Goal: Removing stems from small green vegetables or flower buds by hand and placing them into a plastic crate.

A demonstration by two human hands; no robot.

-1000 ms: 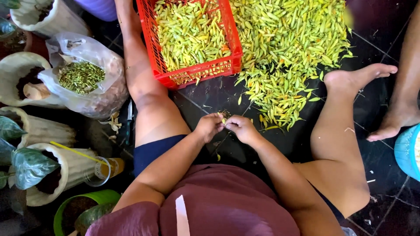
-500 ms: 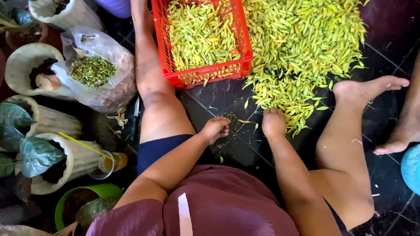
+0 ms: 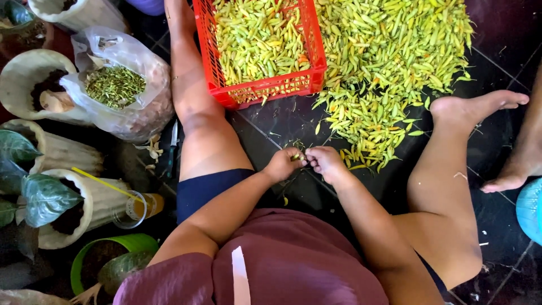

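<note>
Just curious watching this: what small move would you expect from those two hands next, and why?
Probably pinching the stem off: both the left hand and right hand meet on one small green chili, with plucked stems already bagged nearby.

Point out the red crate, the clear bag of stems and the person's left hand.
red crate (image 3: 271, 89), head view, front wall.
clear bag of stems (image 3: 148, 107), head view, right side.
left hand (image 3: 284, 165), head view, back of hand.

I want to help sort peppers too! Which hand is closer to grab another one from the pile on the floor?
Probably the right hand. It sits beside the edge of the loose pile of peppers, while the left hand is farther away and pinches a small pepper.
</note>
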